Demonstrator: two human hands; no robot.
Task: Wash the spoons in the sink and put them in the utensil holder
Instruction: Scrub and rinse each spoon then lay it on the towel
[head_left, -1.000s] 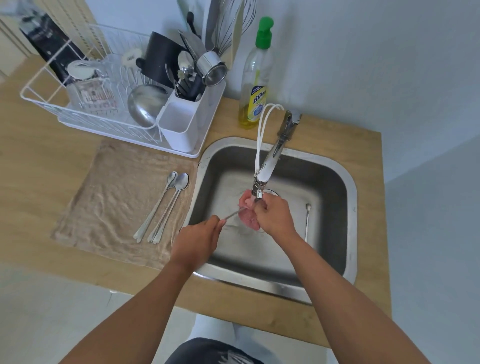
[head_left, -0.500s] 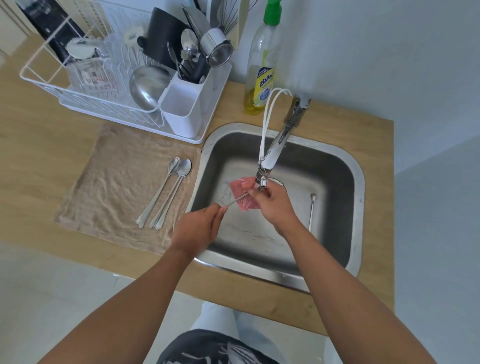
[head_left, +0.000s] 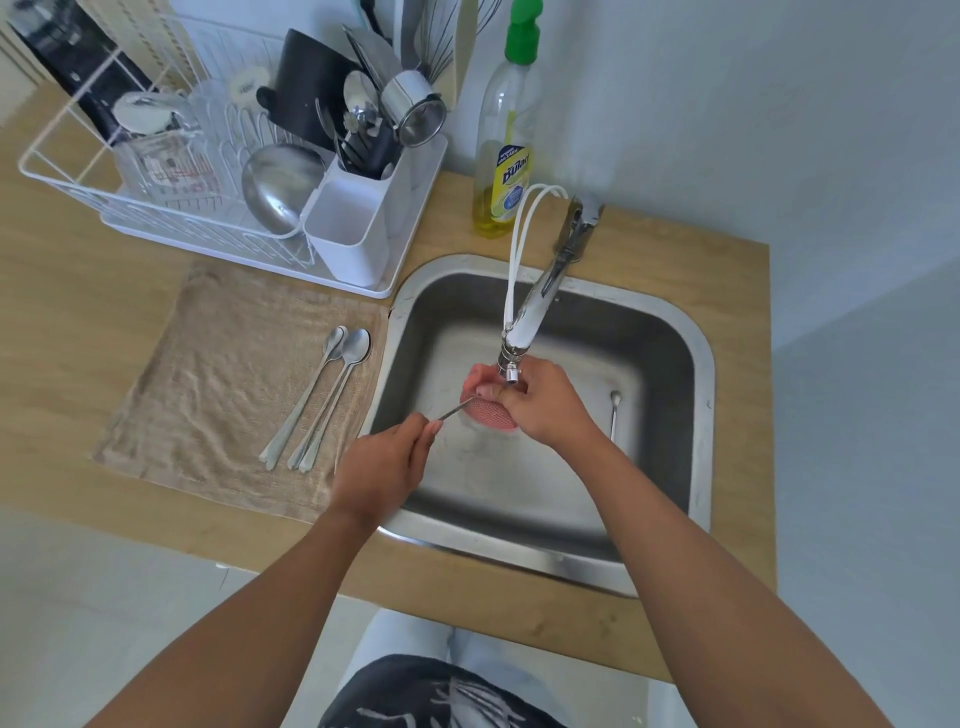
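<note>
Over the steel sink (head_left: 696, 364), my left hand (head_left: 382, 467) grips the handle of a spoon (head_left: 457, 409). Its bowl is hidden inside a pink mesh scrubber (head_left: 491, 413) that my right hand (head_left: 545, 405) holds wrapped around it, just under the tap nozzle (head_left: 511, 371). Another spoon (head_left: 614, 413) lies on the sink floor to the right. Several spoons (head_left: 322, 395) lie side by side on the beige towel (head_left: 218, 379) left of the sink. The white utensil holder (head_left: 353, 228), full of cutlery at its rear, stands at the corner of the dish rack.
A white wire dish rack (head_left: 67, 176) at the back left holds a glass jug, a steel bowl, a black cup and a whisk. A yellow dish-soap bottle (head_left: 506, 156) stands behind the sink by the tap. The wooden counter ends just right of the sink.
Both hands stay on the spoon and scrubber under the tap. The scrubber has shifted slightly along the spoon between the frames. The camera has tilted, so the scene sits lower.
</note>
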